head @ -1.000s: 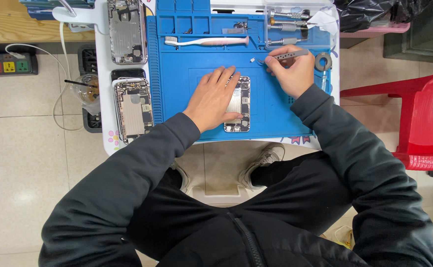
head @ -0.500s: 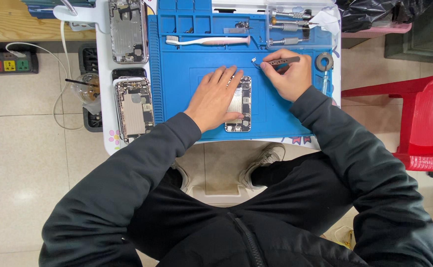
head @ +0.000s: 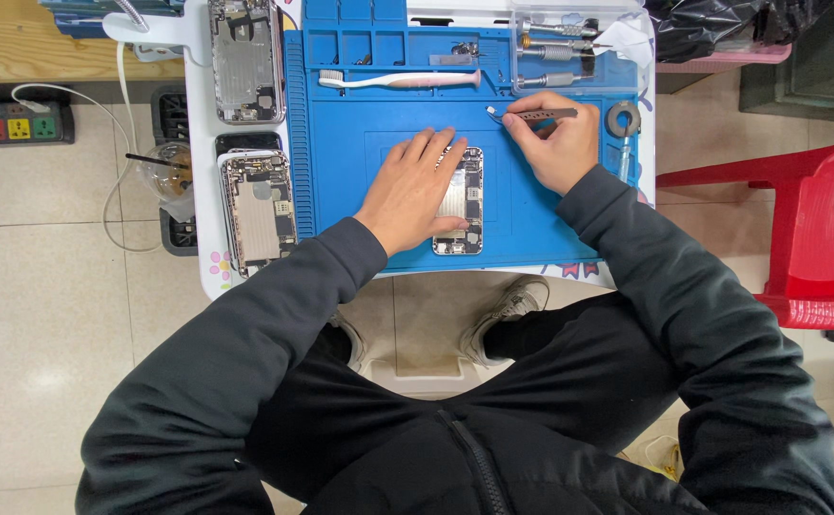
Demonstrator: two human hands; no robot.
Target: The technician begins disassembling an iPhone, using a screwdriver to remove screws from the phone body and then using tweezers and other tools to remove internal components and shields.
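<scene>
The open phone lies flat on the blue mat, near the front edge of the white surface. Its long side runs away from you, so one short end points at your body and the other points at the far side of the mat. Your left hand lies flat on the mat, palm down, with the fingers spread and stretched forward. It touches the left side of the phone and covers part of it. That grip is released; nothing is pinched in it. Your left arm comes in from the lower left in a dark sleeve. Your right hand sits just beyond the top right corner of the phone, curled into a loose fist. That grip is grasping thin metal tweezers between thumb and fingers. The tweezers lie almost sideways, and the tips point left, over the mat and a little past the far end of the phone. A white toothbrush lies sideways farther back on the mat. Two more open phones lie to the left of the mat.
</scene>
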